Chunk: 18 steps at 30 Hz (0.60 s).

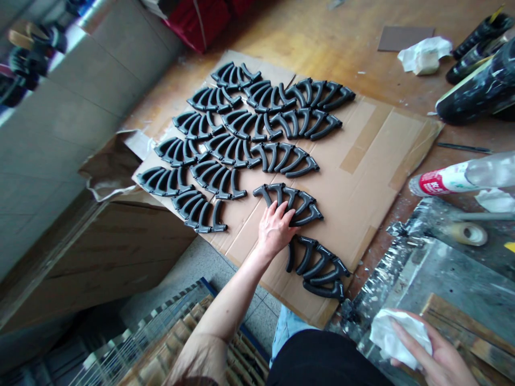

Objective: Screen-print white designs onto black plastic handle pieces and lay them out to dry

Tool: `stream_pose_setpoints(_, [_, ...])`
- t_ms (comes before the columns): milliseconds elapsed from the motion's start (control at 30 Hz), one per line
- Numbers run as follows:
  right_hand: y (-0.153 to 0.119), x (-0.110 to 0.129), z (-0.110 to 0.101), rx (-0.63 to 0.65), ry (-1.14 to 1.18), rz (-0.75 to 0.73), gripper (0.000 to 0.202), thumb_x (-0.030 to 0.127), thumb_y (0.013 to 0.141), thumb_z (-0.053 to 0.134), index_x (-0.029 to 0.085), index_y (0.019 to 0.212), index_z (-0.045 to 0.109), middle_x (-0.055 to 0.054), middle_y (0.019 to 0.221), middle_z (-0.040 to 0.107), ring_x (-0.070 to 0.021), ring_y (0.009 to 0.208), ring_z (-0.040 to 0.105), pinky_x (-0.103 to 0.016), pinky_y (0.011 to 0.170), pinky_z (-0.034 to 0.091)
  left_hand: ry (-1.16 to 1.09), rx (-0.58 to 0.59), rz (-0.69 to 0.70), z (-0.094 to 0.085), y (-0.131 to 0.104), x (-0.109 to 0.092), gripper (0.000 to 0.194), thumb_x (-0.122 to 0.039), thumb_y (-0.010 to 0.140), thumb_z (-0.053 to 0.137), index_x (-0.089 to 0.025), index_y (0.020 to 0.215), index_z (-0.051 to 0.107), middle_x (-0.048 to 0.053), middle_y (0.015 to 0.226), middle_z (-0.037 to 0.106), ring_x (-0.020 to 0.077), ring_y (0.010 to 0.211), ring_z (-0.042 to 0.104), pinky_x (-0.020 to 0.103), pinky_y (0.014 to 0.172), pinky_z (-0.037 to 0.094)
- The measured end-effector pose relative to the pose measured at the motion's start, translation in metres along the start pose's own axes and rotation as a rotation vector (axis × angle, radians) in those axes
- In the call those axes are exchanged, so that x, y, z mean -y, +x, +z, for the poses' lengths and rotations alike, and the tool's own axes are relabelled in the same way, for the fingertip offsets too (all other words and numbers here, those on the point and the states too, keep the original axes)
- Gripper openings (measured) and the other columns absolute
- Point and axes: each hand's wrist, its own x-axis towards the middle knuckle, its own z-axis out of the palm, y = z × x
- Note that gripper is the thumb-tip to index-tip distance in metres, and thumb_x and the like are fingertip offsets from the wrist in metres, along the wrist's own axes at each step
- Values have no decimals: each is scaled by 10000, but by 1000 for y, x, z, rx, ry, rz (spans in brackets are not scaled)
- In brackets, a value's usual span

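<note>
My left hand (277, 228) reaches over a fan of black curved handles (303, 214) on the cardboard, fingers apart and touching the nearest ones. Whether it grips one I cannot see. Just below it lies another fan of black handles (322, 262), with white lettering on their ends. At the lower right, my right hand (438, 351) is closed around a crumpled white cloth (400, 338), held over the grey work surface. Several more fans of black handles (237, 126) cover the far and left part of the cardboard sheet (362, 198).
A plastic bottle (450, 179) with a red label lies at the right. Nearby are a roll of tape (469, 234), dark stained containers (475, 88) and a white wad (426, 53). A large cardboard box (100, 252) and a wire rack (161, 332) stand at left below the table.
</note>
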Motion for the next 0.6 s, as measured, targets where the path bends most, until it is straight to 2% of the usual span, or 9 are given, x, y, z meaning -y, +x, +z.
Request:
stream_pose_setpoints(233, [-3, 2, 1, -4, -57, -37, 498, 538, 581, 761, 227, 963, 691, -73, 945, 735, -301, 796, 686, -306, 542, 579, 7, -9, -7, 1, -2, 0, 511, -389, 742, 725, -270, 1228, 621, 63, 1366, 550, 337, 1319, 423, 496, 1061, 429])
stream_pose_setpoints(600, [0, -6, -2, 10, 38, 14, 535, 548, 579, 785, 225, 990, 672, -65, 939, 731, -296, 783, 674, -332, 538, 574, 4, -35, -12, 4, 1, 4, 496, -424, 735, 727, -266, 1199, 647, 59, 1353, 563, 328, 1306, 438, 472, 1069, 431])
